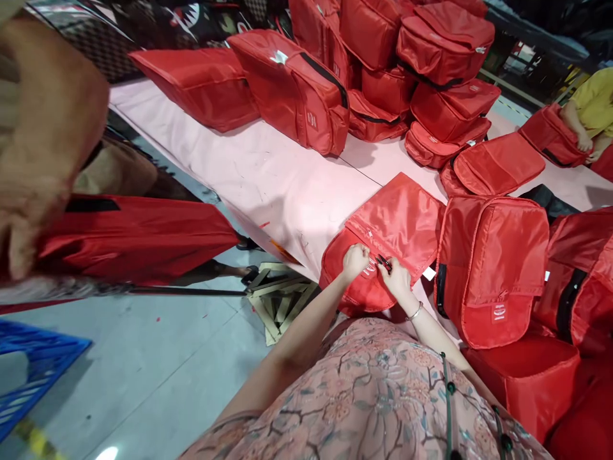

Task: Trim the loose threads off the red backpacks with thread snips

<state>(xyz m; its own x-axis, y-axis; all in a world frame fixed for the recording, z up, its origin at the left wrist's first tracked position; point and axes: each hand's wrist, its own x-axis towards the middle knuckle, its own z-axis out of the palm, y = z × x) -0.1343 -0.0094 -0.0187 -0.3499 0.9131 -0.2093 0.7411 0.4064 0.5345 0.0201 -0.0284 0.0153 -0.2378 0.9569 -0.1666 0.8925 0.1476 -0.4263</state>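
Observation:
A red fabric bag (400,217) lies flat on the pink-covered table in front of me, a white printed logo on its rounded end. My right hand (396,281) is closed around small dark thread snips (383,262), their tips pointing at the bag near the logo. Just left of the snips, my left hand (357,260) rests on the bag with its fingers pinched together; what they hold is too small to make out. A white tag (429,273) sticks out at the bag's right side.
More red bags (493,262) stand close on my right, and others (297,89) are piled along the far side of the pink table (297,185). At left, another person's arm (43,128) holds a red bag (143,236). A yellow-sleeved person (594,96) works at far right. A blue crate (38,358) sits lower left.

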